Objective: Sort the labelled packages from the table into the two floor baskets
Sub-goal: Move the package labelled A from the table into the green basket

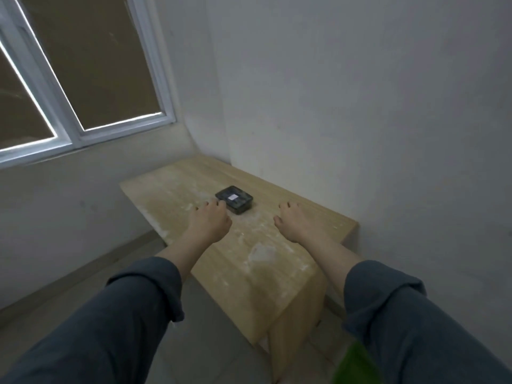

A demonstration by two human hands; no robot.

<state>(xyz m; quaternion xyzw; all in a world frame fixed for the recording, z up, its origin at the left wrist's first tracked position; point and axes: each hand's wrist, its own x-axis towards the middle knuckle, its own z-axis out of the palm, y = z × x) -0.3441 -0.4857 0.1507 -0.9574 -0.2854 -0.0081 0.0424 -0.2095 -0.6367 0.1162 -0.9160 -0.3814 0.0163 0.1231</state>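
One dark, flat, square package (235,199) with a small white label on top lies on the light wooden table (257,259), toward its far half. My left hand (208,221) reaches over the table, its fingertips right at the package's near left edge, fingers apart and holding nothing. To the right of the package hovers my right hand (291,221), also open and empty, a short gap away from it. Both forearms wear rolled-up grey-blue sleeves. No basket shows clearly in view.
The table stands in a corner, its right side along a white wall (360,106). A window (69,79) fills the upper left. Grey tiled floor (69,286) lies left of the table. A blurred green shape (353,367) sits at the bottom edge.
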